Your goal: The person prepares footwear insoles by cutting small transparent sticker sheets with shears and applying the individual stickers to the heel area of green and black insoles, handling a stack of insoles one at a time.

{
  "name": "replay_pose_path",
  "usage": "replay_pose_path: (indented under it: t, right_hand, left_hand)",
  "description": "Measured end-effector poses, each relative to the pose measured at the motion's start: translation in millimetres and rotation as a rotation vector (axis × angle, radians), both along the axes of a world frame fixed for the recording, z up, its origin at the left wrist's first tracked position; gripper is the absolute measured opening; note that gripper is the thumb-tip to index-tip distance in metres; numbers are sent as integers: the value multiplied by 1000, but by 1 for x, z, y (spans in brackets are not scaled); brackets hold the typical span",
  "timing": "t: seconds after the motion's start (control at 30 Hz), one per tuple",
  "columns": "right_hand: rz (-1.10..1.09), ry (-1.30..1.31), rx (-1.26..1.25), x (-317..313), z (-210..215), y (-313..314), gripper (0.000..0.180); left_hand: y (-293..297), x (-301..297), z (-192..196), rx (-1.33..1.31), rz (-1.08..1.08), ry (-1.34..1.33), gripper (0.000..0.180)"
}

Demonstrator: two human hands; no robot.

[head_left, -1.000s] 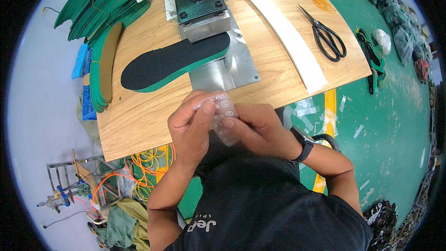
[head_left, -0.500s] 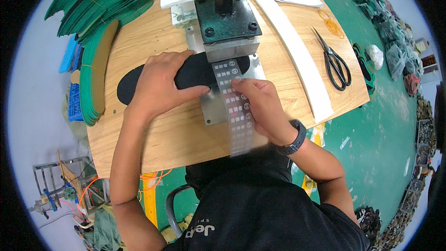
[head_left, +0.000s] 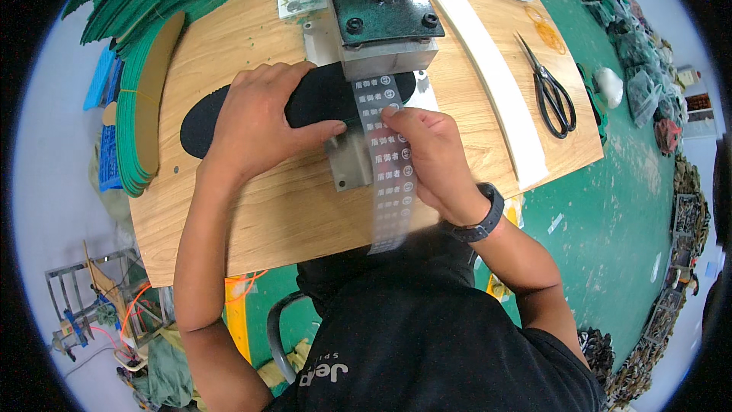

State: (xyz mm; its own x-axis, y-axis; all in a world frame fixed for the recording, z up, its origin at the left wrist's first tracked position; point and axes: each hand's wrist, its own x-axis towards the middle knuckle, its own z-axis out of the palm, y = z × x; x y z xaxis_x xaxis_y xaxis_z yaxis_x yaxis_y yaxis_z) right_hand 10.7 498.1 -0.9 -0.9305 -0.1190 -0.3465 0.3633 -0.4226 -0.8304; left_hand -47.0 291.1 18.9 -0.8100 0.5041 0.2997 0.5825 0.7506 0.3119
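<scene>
A black insole lies across the metal base plate, its right end below the block of a press. My left hand holds the insole from above, fingers over its far edge and thumb near its near edge. A translucent strip of transfer labels with white print runs from the insole's right part, close below the block, toward me over the table edge. My right hand pinches this strip between thumb and forefinger at its right side. How the remaining fingers curl is partly hidden.
Bundled green-edged insoles stand at the left, beside blue baskets. A long white curved strip runs right of the press. Black-handled scissors and yellow rubber bands lie on the wooden table.
The view has shifted a little, so the press and table sit higher in the picture. Both hands keep their grips on the insole and the label strip.
</scene>
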Motion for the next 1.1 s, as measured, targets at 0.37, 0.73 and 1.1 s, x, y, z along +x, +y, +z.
replay_pose_path:
  t: [0.37, 0.73, 1.1]
  right_hand:
    - [-36, 26, 18, -2, 0, -2, 26]
    - [113, 220, 229, 29, 2, 2, 22]
    - [55, 5, 22, 6, 6, 10, 21]
  left_hand:
    - [0, 5, 3, 131, -62, 13, 52]
    - [-9, 5, -6, 218, -118, 172, 24]
    - [-25, 5, -12, 657, 144, -191, 13]
